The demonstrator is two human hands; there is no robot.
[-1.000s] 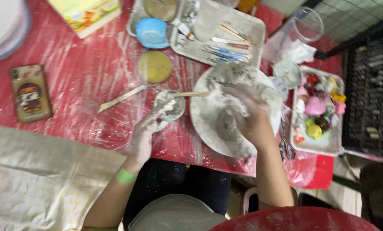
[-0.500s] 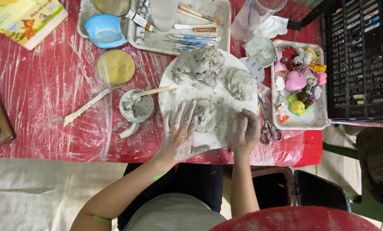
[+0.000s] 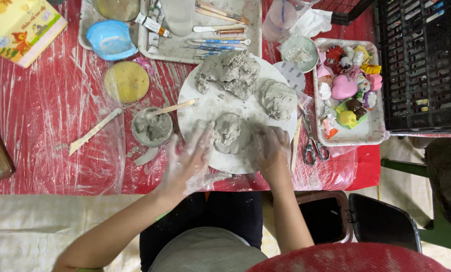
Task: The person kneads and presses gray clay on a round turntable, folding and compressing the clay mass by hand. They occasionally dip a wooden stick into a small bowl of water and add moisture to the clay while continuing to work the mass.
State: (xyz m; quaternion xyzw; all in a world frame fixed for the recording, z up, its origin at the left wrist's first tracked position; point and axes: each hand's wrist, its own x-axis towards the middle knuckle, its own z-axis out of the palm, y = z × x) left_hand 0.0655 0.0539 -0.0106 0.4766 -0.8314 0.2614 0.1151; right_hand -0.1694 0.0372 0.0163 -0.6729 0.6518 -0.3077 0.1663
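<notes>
Both my hands at the small grey clay lump (image 3: 228,132) on the round white board (image 3: 205,108).

My left hand (image 3: 188,163) — fingers spread, blurred — lies beside it; my right hand (image 3: 271,148) rests there, fingers loosely together.

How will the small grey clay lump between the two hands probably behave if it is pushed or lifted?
The clay lump looks rough and moist, so it would probably dent rather than slide. Grey smears on the left hand and right hand suggest it sticks. Its irregular shape on the flat white board makes rolling unlikely.
</notes>
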